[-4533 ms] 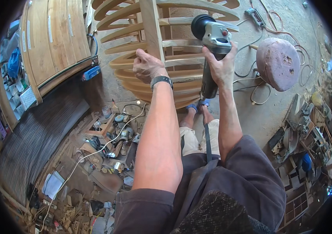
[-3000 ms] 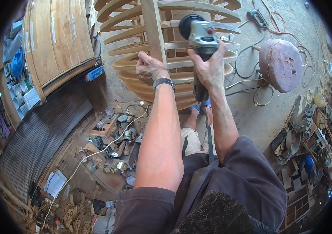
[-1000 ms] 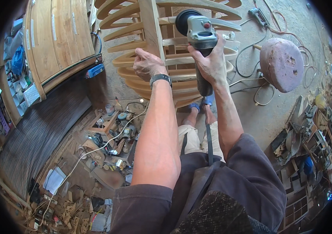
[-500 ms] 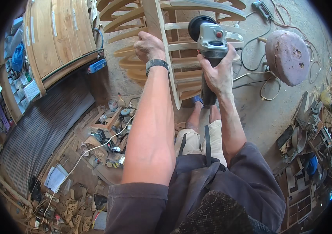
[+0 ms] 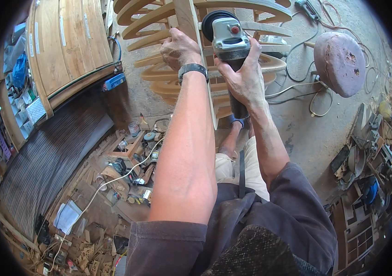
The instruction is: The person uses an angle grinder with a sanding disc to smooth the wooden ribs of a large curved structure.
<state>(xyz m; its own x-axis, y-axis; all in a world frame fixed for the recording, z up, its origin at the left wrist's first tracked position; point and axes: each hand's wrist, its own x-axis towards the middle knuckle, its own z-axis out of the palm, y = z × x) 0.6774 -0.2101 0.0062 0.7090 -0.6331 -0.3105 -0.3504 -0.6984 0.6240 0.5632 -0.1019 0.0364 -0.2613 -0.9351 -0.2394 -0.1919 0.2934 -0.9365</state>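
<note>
Two hands are working close together on a slatted wooden frame [image 5: 159, 27]. The right hand [image 5: 244, 76] is wrapping its fingers tightly around the body of a grey angle grinder [image 5: 230, 43], whose long axis is running away from the palm, up and slightly left, so the black disc end is sitting just beyond the knuckles and against the upright wooden rib [image 5: 196, 55]. The left hand [image 5: 180, 48], wearing a dark wristwatch [image 5: 192, 70], is closing over that same rib immediately left of the grinder head, nearly touching it. The rib is running lengthwise between both hands, toward the person's legs. Farther right of the right hand, a round pinkish stool [image 5: 340, 62] is standing among loose cables [image 5: 297, 87] on the floor.
</note>
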